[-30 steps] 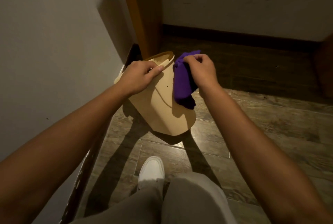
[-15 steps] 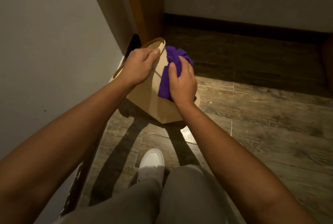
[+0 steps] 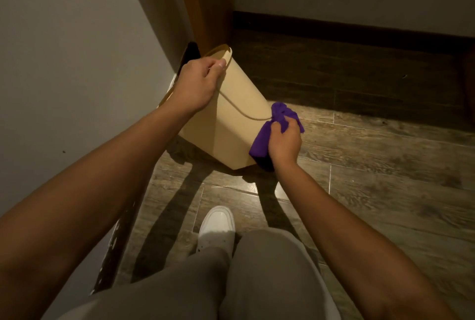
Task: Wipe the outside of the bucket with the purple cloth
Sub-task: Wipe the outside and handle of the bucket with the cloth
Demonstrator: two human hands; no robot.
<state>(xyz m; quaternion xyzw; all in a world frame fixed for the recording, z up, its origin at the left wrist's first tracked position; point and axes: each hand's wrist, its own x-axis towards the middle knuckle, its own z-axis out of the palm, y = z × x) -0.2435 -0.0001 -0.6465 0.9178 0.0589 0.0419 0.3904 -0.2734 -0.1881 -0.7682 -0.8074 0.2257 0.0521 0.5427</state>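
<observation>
A beige bucket [image 3: 231, 116] leans tilted on the wooden floor, its mouth pointing away towards the wall corner. A thin handle loop hangs across its side. My left hand [image 3: 196, 83] grips the bucket's rim at the top and holds it steady. My right hand [image 3: 284, 139] is shut on the bunched purple cloth [image 3: 264, 137], pressing it against the bucket's lower right side near the base. The bucket's inside and far side are hidden.
A white wall [image 3: 77, 62] runs close on the left, a wooden door frame [image 3: 203, 3] stands behind the bucket. A dark skirting board [image 3: 347, 34] lines the far wall. My white shoe [image 3: 217, 227] and grey trouser legs are below. Open plank floor [image 3: 385, 165] lies to the right.
My right hand has slid the purple cloth down the bucket's side, from near the rim to the lower right edge by the base. My left hand kept its grip on the rim.
</observation>
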